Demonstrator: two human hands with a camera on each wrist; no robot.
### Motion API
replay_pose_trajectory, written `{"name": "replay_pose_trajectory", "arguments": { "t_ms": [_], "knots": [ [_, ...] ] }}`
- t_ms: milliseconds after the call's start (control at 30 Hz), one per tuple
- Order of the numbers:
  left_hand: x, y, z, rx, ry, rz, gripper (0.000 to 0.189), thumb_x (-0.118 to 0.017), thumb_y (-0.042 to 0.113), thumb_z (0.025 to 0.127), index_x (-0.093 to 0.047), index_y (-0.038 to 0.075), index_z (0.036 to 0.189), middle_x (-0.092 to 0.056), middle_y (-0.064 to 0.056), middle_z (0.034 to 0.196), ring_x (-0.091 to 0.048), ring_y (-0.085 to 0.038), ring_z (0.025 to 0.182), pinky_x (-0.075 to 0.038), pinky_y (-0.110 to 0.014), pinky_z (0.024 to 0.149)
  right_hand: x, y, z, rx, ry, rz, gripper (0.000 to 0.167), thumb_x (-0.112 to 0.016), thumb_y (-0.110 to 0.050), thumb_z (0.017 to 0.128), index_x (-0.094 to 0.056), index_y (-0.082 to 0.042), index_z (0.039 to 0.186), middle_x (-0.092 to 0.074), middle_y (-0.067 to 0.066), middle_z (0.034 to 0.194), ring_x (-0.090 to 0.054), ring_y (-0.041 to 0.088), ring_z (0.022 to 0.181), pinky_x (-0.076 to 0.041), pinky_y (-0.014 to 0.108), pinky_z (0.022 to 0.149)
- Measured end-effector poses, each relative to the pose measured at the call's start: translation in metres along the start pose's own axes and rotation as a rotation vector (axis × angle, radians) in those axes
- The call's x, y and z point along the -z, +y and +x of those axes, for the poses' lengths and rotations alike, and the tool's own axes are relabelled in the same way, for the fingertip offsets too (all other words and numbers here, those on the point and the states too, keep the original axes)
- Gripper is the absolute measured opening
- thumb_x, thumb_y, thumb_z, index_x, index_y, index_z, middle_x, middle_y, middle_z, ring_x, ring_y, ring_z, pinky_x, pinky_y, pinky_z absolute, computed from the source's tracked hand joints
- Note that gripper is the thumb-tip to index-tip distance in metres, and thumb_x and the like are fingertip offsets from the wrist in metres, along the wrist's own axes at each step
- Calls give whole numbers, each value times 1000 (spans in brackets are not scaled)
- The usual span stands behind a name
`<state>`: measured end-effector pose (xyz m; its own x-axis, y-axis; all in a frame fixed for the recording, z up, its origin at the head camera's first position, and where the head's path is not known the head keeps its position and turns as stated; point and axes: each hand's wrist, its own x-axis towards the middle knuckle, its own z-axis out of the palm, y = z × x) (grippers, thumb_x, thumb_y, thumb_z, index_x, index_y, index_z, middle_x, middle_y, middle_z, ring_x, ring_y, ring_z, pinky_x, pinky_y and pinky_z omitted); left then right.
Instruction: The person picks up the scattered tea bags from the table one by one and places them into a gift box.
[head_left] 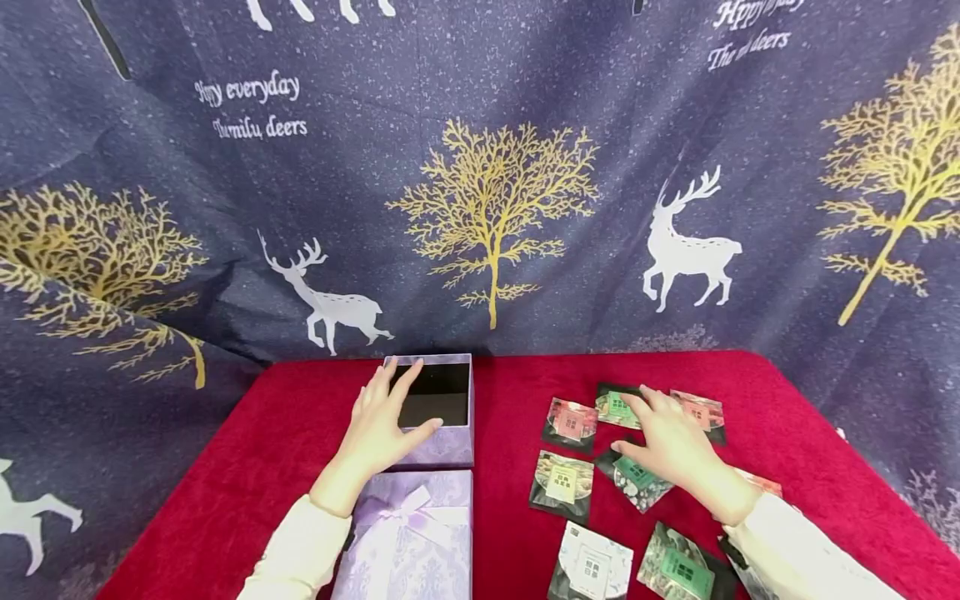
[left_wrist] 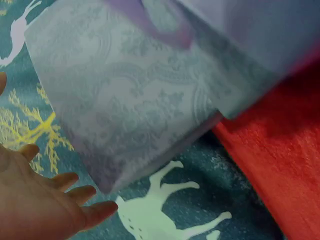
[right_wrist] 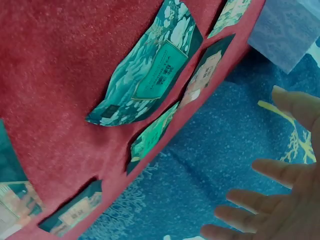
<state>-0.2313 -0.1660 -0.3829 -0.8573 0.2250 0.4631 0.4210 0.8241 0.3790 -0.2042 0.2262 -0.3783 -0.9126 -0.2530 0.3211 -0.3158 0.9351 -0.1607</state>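
Note:
My left hand (head_left: pixel 378 429) hovers over the near left side of an uncovered lilac gift box (head_left: pixel 438 450), its fingers spread and nothing in them. The box has a black inside. Closer to me lies a matching lilac lid (head_left: pixel 442 542) with a ribbon bow. On the right, my right hand (head_left: pixel 667 437) is held with spread fingers above several flat tea sachets, gripping none. Nearest to it are a dark green sachet (head_left: pixel 636 485), a bright green one (head_left: pixel 617 406) and a red one (head_left: pixel 697 410), partly covered by the hand in the head view.
More sachets lie on the red cloth (head_left: pixel 502 517): a red one (head_left: pixel 570 423), a yellow one (head_left: pixel 561 483), a white one (head_left: pixel 590 567) and a green one (head_left: pixel 678 567). Others sit partly under the right sleeve. A dark curtain (head_left: pixel 525 83) with deer and trees hangs behind.

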Motion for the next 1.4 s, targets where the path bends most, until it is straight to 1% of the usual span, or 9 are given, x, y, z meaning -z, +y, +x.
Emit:
{"name": "replay_pose_trajectory", "arguments": {
  "t_ms": [167, 333, 500, 667, 833, 1033, 1267, 1333, 1400],
  "knots": [
    [4, -12, 3, 48, -8, -58, 82, -72, 41, 79, -33, 19, 148, -23, -22, 153, -25, -47, 137, -27, -70, 100, -4, 9, -2, -1, 11, 0, 64, -79, -28, 72, -56, 0, 125, -58, 27, 119, -54, 47, 108, -45, 59, 84],
    [4, -27, 4, 87, -18, -161, 83, -72, 35, 81, -28, 16, 150, -22, -24, 153, -25, -46, 137, -31, -69, 99, -7, 14, -6, -39, -61, 38, 68, -80, -28, 72, -54, 3, 127, -59, 28, 117, -56, 46, 105, -48, 56, 80],
    [1, -41, 6, 87, -5, -269, 83, -73, 26, 81, -28, 11, 149, -24, -25, 152, -22, -42, 140, -27, -64, 105, -10, 18, -9, -100, -132, 84, 73, -79, -30, 74, -50, 3, 132, -55, 31, 120, -55, 47, 105, -50, 55, 73],
    [-5, -52, 5, 112, -8, -326, 82, -71, 23, 82, -27, 9, 149, -26, -23, 151, -22, -39, 140, -24, -60, 109, -13, 20, -13, -144, -181, 120, 70, -77, -30, 75, -50, 4, 130, -54, 33, 121, -53, 49, 107, -49, 57, 75],
    [-10, -62, 3, 158, -23, -365, 82, -70, 22, 84, -24, 9, 150, -27, -23, 150, -30, -42, 135, -26, -58, 108, -19, 24, -18, -145, -203, 153, 70, -79, -29, 73, -51, 6, 127, -56, 32, 117, -54, 50, 105, -49, 56, 77],
    [-15, -69, 0, 159, -23, -427, 82, -69, 15, 84, -21, 8, 150, -26, -24, 150, -29, -45, 134, -27, -61, 106, -27, 32, -23, -159, -241, 213, 75, -79, -31, 72, -49, 10, 127, -58, 29, 114, -56, 45, 105, -49, 53, 82],
    [-16, -71, -3, 215, -38, -633, 80, -65, 8, 87, -15, 6, 151, -20, -29, 151, -25, -49, 136, -23, -62, 107, -30, 35, -25, -169, -255, 239, 71, -79, -25, 71, -50, 14, 122, -60, 30, 109, -57, 45, 103, -48, 52, 83],
    [-15, -71, -4, 228, -44, -669, 80, -64, 7, 88, -13, 7, 151, -19, -29, 151, -24, -49, 137, -23, -63, 106, -31, 34, -24, -172, -256, 232, 70, -79, -24, 70, -50, 15, 121, -60, 30, 110, -57, 45, 103, -48, 52, 84],
    [-13, -72, -5, 233, -50, -681, 80, -63, 7, 88, -13, 6, 151, -20, -29, 151, -25, -49, 136, -24, -63, 105, -33, 34, -23, -177, -262, 222, 70, -79, -25, 71, -50, 15, 121, -59, 30, 111, -56, 46, 104, -48, 52, 84]
  ]
}}
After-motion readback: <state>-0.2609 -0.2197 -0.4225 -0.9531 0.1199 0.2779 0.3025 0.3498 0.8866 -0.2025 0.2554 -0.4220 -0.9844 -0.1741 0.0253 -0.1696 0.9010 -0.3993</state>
